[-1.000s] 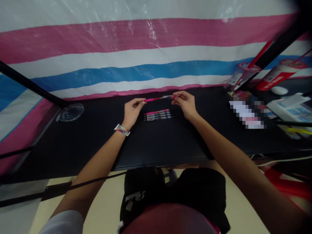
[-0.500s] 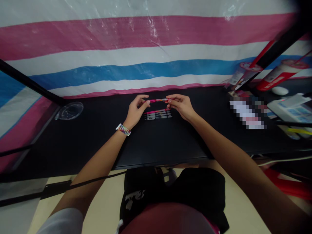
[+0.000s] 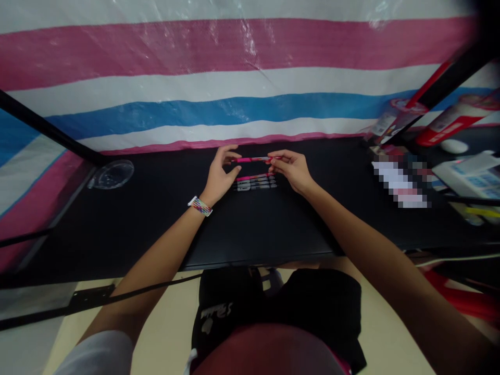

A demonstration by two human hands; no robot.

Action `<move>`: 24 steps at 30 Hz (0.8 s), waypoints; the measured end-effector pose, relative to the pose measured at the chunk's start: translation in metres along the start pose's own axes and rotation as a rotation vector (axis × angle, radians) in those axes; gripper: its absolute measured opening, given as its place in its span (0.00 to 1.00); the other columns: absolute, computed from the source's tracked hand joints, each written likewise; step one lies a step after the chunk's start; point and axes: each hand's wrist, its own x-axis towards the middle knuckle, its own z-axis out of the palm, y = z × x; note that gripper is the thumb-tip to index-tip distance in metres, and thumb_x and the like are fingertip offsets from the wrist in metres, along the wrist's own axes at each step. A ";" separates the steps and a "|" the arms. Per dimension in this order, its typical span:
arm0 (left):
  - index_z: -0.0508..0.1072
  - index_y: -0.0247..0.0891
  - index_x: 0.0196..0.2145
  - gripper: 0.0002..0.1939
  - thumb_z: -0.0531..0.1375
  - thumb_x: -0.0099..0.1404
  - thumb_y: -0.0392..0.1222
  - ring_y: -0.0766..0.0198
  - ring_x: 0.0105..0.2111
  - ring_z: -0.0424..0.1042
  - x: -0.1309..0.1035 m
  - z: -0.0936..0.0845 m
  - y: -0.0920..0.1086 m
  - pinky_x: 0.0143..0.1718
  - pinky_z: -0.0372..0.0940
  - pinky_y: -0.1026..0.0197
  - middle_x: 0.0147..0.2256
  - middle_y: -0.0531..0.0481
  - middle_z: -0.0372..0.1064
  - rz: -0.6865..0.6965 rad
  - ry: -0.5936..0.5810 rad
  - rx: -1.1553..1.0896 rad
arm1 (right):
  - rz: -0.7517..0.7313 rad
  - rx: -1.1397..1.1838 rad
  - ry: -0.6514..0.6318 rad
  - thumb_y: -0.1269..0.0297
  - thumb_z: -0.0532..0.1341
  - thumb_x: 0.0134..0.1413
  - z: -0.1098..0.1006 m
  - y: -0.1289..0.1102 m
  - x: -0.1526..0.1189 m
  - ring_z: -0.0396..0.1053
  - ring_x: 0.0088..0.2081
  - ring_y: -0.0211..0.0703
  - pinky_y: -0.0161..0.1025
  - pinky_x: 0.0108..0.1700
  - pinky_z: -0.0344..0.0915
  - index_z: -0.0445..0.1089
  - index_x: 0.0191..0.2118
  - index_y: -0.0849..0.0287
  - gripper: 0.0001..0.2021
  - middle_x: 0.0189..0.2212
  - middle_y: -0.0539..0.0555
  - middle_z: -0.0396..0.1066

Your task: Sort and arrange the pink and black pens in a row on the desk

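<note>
A pink and red pen [image 3: 253, 159] lies level above the black table, its right end pinched between the thumb and fingers of my right hand [image 3: 292, 167]. My left hand [image 3: 222, 174] is at the pen's left end, thumb and fingers spread apart around the tip without visibly gripping it. Just below, several pens [image 3: 255, 183] lie side by side in a row on the table. The topmost of the row is pink, and the others look grey and clear. A colourful woven band [image 3: 200, 205] circles my left wrist.
A clear round plastic lid [image 3: 112, 174] rests at the table's left. On the right stand two drink cups [image 3: 399, 122] [image 3: 455, 121] with straws, a white mouse-like object [image 3: 454, 146] and a pale box [image 3: 471, 176]. A striped sheet [image 3: 234, 110] hangs behind the black table [image 3: 258, 229].
My left thumb and fingers have parted from the pen's left end, leaving more of its pink part showing. My right hand keeps its pinch. The view has shifted slightly.
</note>
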 end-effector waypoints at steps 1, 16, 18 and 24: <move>0.76 0.48 0.61 0.26 0.75 0.68 0.45 0.52 0.55 0.83 0.000 0.000 -0.001 0.60 0.73 0.49 0.51 0.45 0.84 0.010 0.012 0.017 | -0.005 0.004 0.007 0.55 0.77 0.53 0.000 0.000 0.000 0.81 0.35 0.46 0.54 0.51 0.82 0.85 0.44 0.52 0.14 0.37 0.54 0.84; 0.85 0.47 0.48 0.07 0.68 0.75 0.46 0.56 0.42 0.82 -0.002 0.000 -0.003 0.50 0.74 0.51 0.42 0.48 0.86 -0.058 -0.046 0.017 | -0.047 -0.041 0.061 0.55 0.76 0.51 0.000 -0.003 0.001 0.80 0.34 0.47 0.55 0.49 0.82 0.84 0.43 0.52 0.14 0.34 0.54 0.84; 0.86 0.47 0.46 0.07 0.68 0.75 0.47 0.55 0.42 0.82 -0.002 0.000 -0.003 0.50 0.74 0.50 0.41 0.47 0.86 -0.067 -0.031 0.028 | -0.047 -0.058 0.058 0.54 0.76 0.52 0.000 -0.004 0.000 0.80 0.34 0.48 0.56 0.50 0.82 0.84 0.43 0.52 0.14 0.35 0.54 0.84; 0.87 0.48 0.42 0.04 0.72 0.70 0.40 0.51 0.47 0.81 -0.002 -0.003 0.002 0.56 0.73 0.45 0.44 0.48 0.87 0.035 0.052 0.182 | -0.002 -0.028 0.042 0.55 0.76 0.51 0.001 -0.006 -0.001 0.80 0.33 0.46 0.54 0.49 0.82 0.84 0.42 0.53 0.13 0.35 0.54 0.84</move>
